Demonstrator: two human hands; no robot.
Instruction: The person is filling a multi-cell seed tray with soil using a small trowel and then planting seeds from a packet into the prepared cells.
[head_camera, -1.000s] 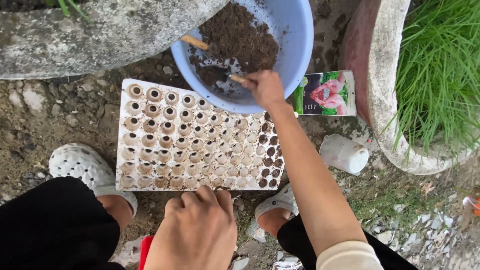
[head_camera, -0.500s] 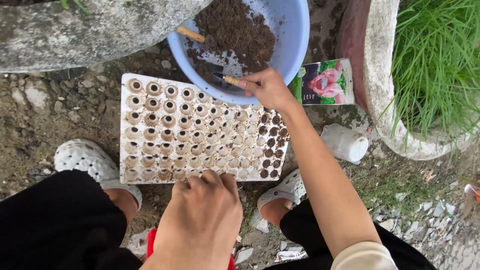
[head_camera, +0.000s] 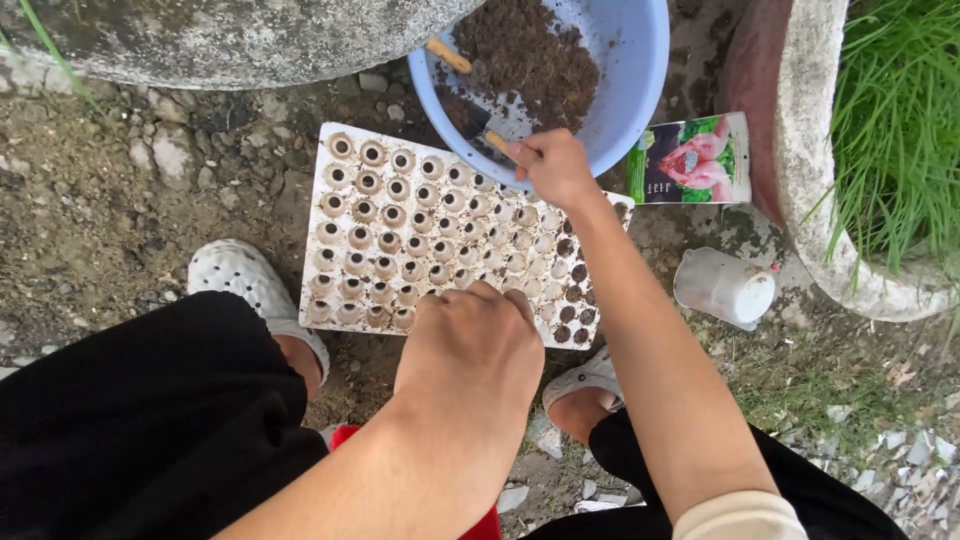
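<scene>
A white seedling tray (head_camera: 400, 230) with many small round cells lies on the bare ground in front of me. My left hand (head_camera: 475, 345) rests knuckles-up on its near edge, fingers curled over the cells. My right hand (head_camera: 550, 165) reaches past the tray's far corner and grips the wooden handle of a small trowel (head_camera: 497, 132). The trowel's blade lies in the dark soil (head_camera: 525, 55) inside a blue plastic basin (head_camera: 640, 70). A second wooden stick (head_camera: 448, 55) pokes out of the soil.
A seed packet (head_camera: 690, 160) lies right of the basin. A small white container (head_camera: 725, 288) lies on its side below it. A stone planter with grass (head_camera: 880, 150) stands at right, a concrete rim (head_camera: 220, 35) at top. My white shoes (head_camera: 240, 280) flank the tray.
The view has shifted, so the tray and basin sit further right and higher. My right hand keeps the trowel in the basin. My left hand has stayed on the tray's near edge.
</scene>
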